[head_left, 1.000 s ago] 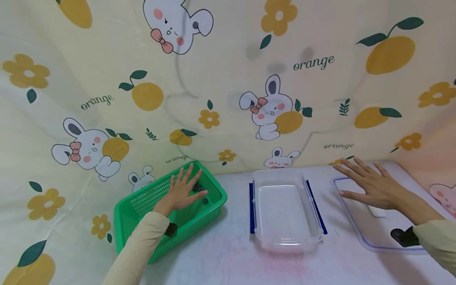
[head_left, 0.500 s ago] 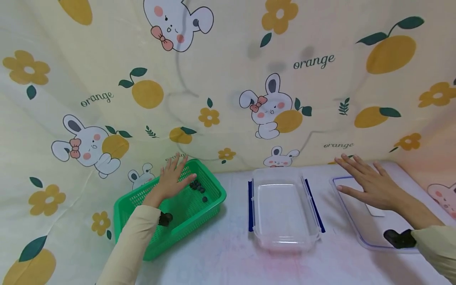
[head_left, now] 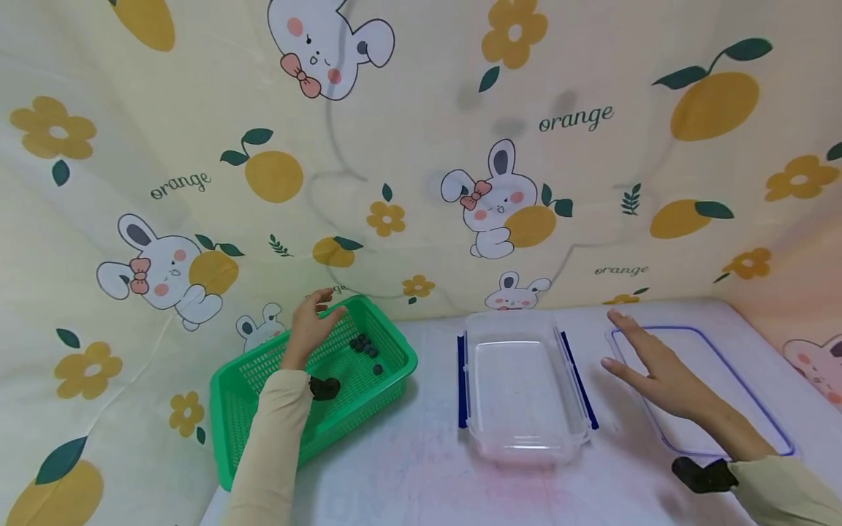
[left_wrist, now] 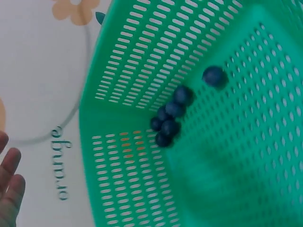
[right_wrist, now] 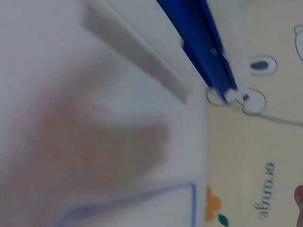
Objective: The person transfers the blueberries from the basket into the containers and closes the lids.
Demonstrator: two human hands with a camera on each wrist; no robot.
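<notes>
My left hand (head_left: 310,329) hovers over the back rim of a green perforated basket (head_left: 388,351), fingers loosely bent with nothing between them. Several blueberries (left_wrist: 175,109) lie clustered in one corner of the basket floor, one (left_wrist: 215,76) a little apart. In the left wrist view only some fingertips (left_wrist: 14,187) show at the left edge. My right hand (head_left: 667,372) is held above the left side of a clear lid with a blue seal (head_left: 730,372), thumb apart from the straight fingers. A clear plastic container (head_left: 526,394) stands between the hands.
Blue latches (right_wrist: 203,47) hang folded out along both long sides of the container. Behind the table (head_left: 421,467) rises a cloth backdrop (head_left: 421,146) printed with rabbits and oranges. A dark camera (head_left: 704,475) sits on the right wrist, another (head_left: 325,388) on the left.
My left hand first drew back leftward off the blueberries, then its spread fingers bent and the hand turned sideways. My right hand turned sideways and moved left and downward in view, uncovering more lid.
</notes>
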